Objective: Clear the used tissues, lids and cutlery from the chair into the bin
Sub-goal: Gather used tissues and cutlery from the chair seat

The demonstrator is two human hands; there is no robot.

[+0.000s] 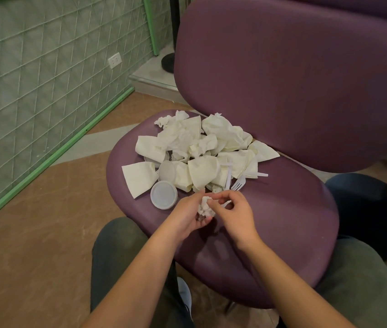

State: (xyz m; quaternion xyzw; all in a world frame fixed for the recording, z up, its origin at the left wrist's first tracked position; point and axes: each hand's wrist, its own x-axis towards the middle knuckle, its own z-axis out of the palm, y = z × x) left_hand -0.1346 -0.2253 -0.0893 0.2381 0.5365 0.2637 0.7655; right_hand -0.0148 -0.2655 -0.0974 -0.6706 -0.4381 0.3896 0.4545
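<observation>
Fingers (213, 200) of both hands: curled around one crumpled white tissue wad (206, 207), held just above the seat. Left hand (189, 213) cups the wad from below; right hand (233, 209) pinches it from above, possibly with a white plastic piece tucked under its fingers, too blurred to confirm. Just beyond: white plastic fork (237, 184), touching the pile's near edge. Round translucent lid (163, 194), flat on the seat left of the hands. Heap of used tissues (202, 147), mid-seat. Purple chair (282, 204) carries everything. Brown floor (34, 221) around it.
</observation>
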